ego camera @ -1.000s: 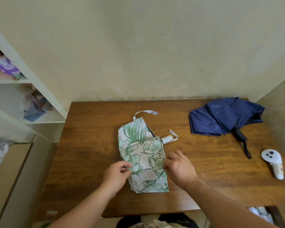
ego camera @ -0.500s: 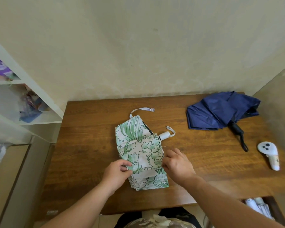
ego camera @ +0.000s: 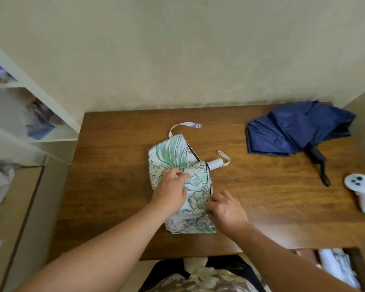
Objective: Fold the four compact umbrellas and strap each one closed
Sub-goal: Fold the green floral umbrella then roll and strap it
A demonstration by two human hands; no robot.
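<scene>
A green-and-white floral umbrella (ego camera: 173, 152) lies collapsed and partly folded in the middle of the wooden table (ego camera: 114, 165). Its white closing strap (ego camera: 185, 125) with a snap trails loose at the far end, and its white handle (ego camera: 216, 163) with a wrist loop sticks out to the right. My left hand (ego camera: 171, 190) lies on top of the canopy, fingers pinching a fold of fabric. My right hand (ego camera: 226, 209) grips the canopy's right edge. A navy blue umbrella (ego camera: 293, 129) lies loosely collapsed at the back right, its black handle (ego camera: 319, 163) pointing toward me.
A white handheld controller (ego camera: 361, 190) lies near the table's right edge. White shelves (ego camera: 40, 114) with clutter stand to the left. A wall runs along the table's far side. Below the front right corner, an open box (ego camera: 337, 268) holds white things.
My left hand has moved from the canopy's left edge up onto its top, taking a fold of fabric further along. My right hand stays at the right edge.
</scene>
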